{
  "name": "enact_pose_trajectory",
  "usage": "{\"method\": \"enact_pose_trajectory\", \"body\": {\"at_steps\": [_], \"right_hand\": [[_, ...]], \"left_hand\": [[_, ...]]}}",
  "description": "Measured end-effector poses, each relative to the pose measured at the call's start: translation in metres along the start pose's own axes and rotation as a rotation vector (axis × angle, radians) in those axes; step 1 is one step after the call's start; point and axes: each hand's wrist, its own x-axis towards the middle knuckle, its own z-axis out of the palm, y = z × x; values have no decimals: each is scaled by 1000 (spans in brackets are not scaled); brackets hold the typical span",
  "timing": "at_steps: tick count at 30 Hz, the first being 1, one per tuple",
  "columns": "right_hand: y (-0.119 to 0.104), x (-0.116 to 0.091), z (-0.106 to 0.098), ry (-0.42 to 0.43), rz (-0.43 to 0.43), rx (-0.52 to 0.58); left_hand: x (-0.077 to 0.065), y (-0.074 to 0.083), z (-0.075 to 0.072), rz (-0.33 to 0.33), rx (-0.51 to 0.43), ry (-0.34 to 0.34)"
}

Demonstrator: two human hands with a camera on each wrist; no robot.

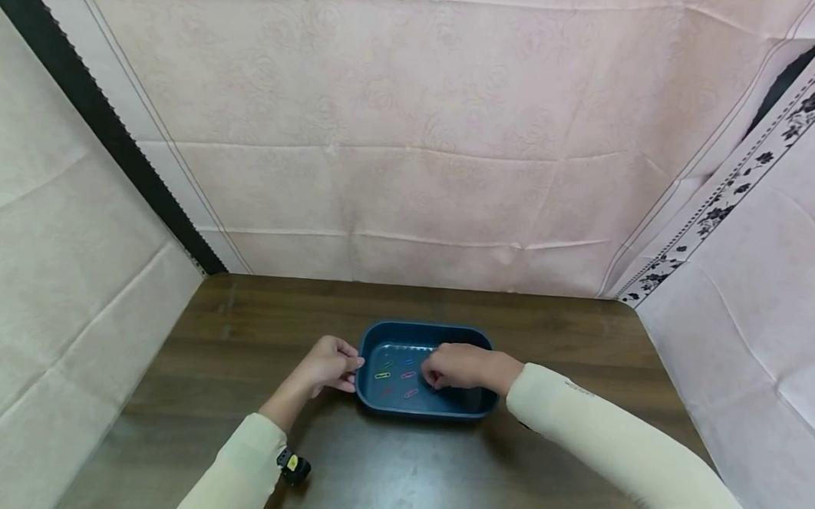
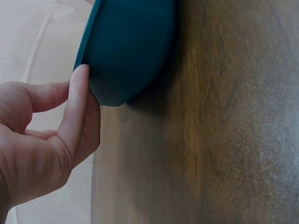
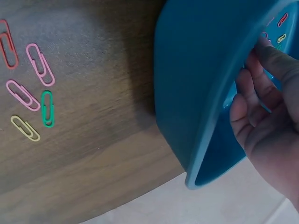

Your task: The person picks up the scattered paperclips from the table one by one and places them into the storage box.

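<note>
A blue-green rectangular tray [image 1: 423, 411] rests on the wooden table. My left hand [image 1: 330, 364] pinches its left rim between thumb and fingers, as the left wrist view also shows. My right hand [image 1: 462, 366] reaches over the right rim, its bent fingers low inside the tray. Whether its fingertips hold anything is hidden. Several coloured paper clips lie on the tray bottom left of those fingers, among them a yellow clip [image 1: 383, 375], a pink clip [image 1: 410, 393] and a red clip [image 3: 282, 19].
More clips lie on the table outside the tray: a red clip [image 3: 8, 46], two pink clips [image 3: 41, 65], a green clip [image 3: 47, 109] and a yellow clip [image 3: 25, 128]. Pale cloth walls [image 1: 421, 132] surround the wooden table [image 1: 294, 302] at the back and sides.
</note>
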Motion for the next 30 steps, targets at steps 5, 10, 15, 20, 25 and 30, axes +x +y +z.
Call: {"method": "enact_pose_trajectory", "body": {"at_steps": [5, 10, 15, 20, 25, 30], "right_hand": [[-2, 3, 1, -29, 15, -14], [0, 5, 7, -51, 16, -65], [0, 6, 9, -39, 7, -79], [0, 9, 11, -26, 8, -102], [-1, 9, 9, -16, 14, -101], [0, 8, 4, -17, 7, -38]], "left_hand": [[1, 0, 1, 4, -2, 0], [2, 0, 2, 10, -2, 0], [4, -2, 2, 9, 4, 2], [5, -4, 1, 6, 5, 3], [4, -2, 0, 4, 8, 10], [4, -4, 0, -3, 10, 10]]}}
